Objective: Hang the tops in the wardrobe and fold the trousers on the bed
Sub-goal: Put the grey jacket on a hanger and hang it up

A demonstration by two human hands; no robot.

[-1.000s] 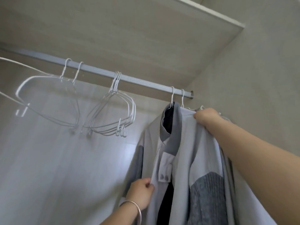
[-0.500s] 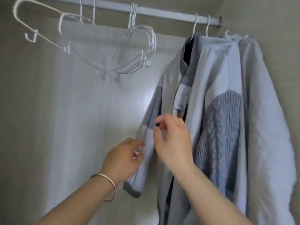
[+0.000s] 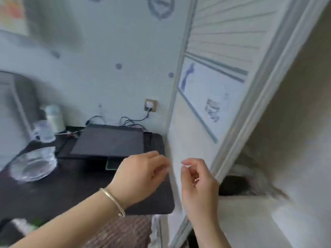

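Both hands hang in front of the person, holding nothing. The left hand (image 3: 141,176), a thin bangle (image 3: 112,201) on its wrist, has loosely curled fingers over the dark table (image 3: 53,190). The right hand (image 3: 197,183) floats just beside it, fingers slackly bent, near the wardrobe door (image 3: 215,86). No tops or trousers show. A glass dish (image 3: 34,163) sits far left, a dark screen (image 3: 109,145) behind.

Pale wall (image 3: 111,42) with grey dots, wall socket (image 3: 151,105) plugged in. Black desk (image 3: 53,190) below it, against a sliding wardrobe door (image 3: 211,72).
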